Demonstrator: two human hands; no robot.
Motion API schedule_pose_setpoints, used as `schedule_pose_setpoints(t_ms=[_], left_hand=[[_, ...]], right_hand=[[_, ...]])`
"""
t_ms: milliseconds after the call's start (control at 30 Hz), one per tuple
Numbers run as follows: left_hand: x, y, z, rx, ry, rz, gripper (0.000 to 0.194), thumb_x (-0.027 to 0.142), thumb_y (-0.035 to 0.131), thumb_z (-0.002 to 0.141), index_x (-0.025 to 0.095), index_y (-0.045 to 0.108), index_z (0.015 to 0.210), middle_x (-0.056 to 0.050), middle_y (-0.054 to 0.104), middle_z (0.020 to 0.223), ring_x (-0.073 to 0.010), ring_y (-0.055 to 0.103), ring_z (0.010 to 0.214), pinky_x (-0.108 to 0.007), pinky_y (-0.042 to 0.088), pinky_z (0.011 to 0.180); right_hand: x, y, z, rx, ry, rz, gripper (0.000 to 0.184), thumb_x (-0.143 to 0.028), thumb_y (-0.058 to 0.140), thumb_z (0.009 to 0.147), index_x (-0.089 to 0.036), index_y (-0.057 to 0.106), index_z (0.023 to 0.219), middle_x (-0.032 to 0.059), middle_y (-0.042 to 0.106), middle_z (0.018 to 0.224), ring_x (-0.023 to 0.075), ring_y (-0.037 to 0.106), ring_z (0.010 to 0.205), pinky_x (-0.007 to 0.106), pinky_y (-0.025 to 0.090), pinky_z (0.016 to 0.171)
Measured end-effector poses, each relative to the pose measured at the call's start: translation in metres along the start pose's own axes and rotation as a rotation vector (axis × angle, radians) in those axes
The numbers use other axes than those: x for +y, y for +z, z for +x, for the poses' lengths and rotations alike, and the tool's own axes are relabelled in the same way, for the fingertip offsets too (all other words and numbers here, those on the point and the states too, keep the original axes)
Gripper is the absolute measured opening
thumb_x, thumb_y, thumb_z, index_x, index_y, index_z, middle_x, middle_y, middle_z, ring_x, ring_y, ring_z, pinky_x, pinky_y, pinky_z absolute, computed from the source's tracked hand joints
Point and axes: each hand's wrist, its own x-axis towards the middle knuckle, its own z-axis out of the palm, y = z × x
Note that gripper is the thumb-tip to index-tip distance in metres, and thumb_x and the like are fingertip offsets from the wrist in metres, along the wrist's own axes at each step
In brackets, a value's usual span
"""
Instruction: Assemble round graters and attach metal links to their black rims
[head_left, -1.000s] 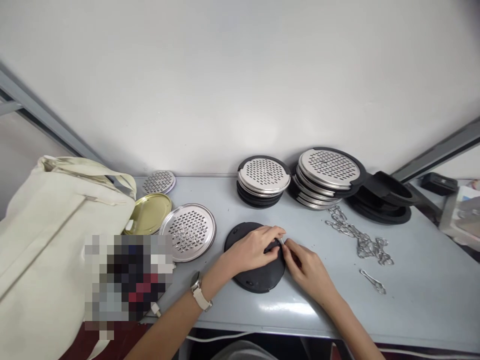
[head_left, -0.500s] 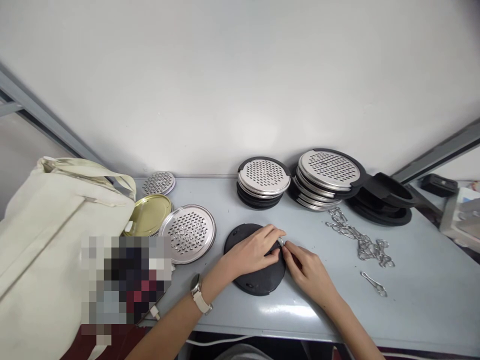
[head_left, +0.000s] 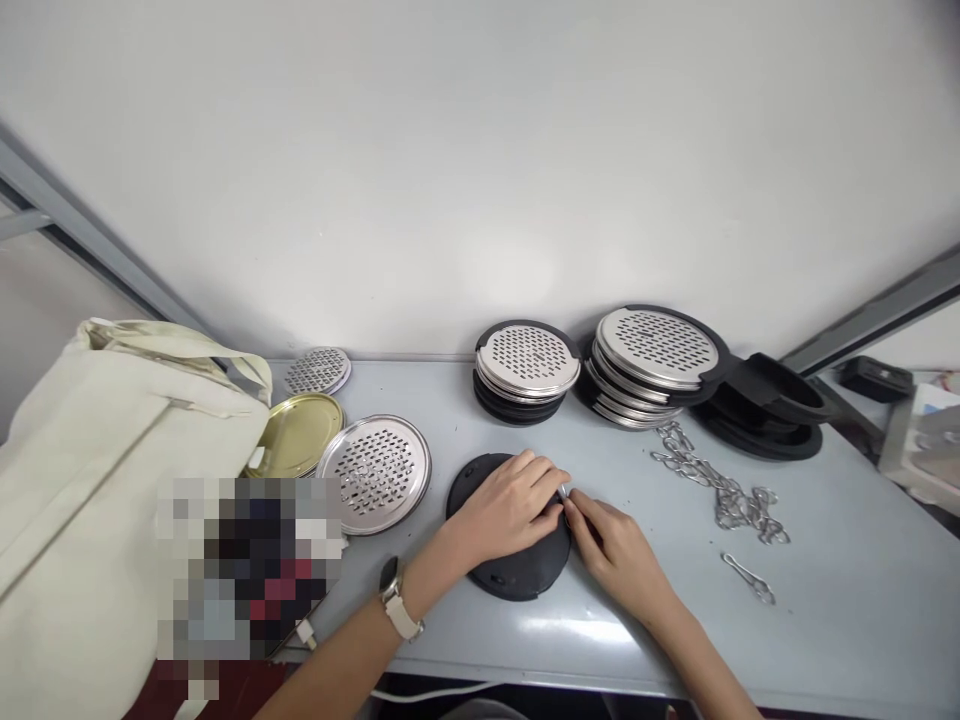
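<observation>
A round black disc (head_left: 525,575), with small slots near its rim, lies flat on the table in front of me. My left hand (head_left: 517,505) rests across it, fingers curled over its right side by the edge. At that edge my right hand (head_left: 611,550) pinches a small metal wire clip (head_left: 564,492), most of which the fingers hide. Both hands nearly meet there. To the right lie a single wire clip (head_left: 748,578) and a loose pile of similar wire clips (head_left: 720,485).
Behind stand a smaller stack of perforated metal discs (head_left: 529,357), a larger stack (head_left: 658,347) and black round parts (head_left: 772,400). Leftward are a perforated plate (head_left: 382,475), a gold lid (head_left: 304,435), a small perforated disc (head_left: 319,370) and a cream bag (head_left: 112,480).
Both hands stay at the disc's right edge, with only slight finger movement around the clip. The whole view has shifted slightly.
</observation>
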Motion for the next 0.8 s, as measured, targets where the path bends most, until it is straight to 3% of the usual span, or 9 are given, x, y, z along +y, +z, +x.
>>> schedule_pose_setpoints(t_ms=[467, 800], left_hand=[[0.0004, 0.0004, 0.0003, -0.008, 0.021, 0.033, 0.024, 0.016, 0.041, 0.087, 0.016, 0.051, 0.108, -0.007, 0.059, 0.094, -0.0211, 0.052, 0.093, -0.035, 0.042, 0.085], [-0.0023, 0.0024, -0.0002, 0.023, -0.029, -0.074, 0.025, 0.015, 0.047, 0.084, 0.017, 0.050, 0.109, -0.006, 0.059, 0.097, -0.0197, 0.052, 0.095, -0.033, 0.043, 0.089]], right_hand=[[0.0010, -0.0002, 0.0005, -0.043, 0.026, 0.032, 0.027, -0.033, 0.030, 0.096, -0.021, 0.047, 0.078, 0.0001, 0.053, 0.063, 0.0159, 0.051, 0.057, 0.027, 0.037, 0.057], [0.0015, 0.0008, -0.0008, -0.041, 0.027, 0.013, 0.027, -0.034, 0.030, 0.096, -0.021, 0.045, 0.077, -0.0003, 0.050, 0.062, 0.0158, 0.049, 0.057, 0.026, 0.035, 0.056]])
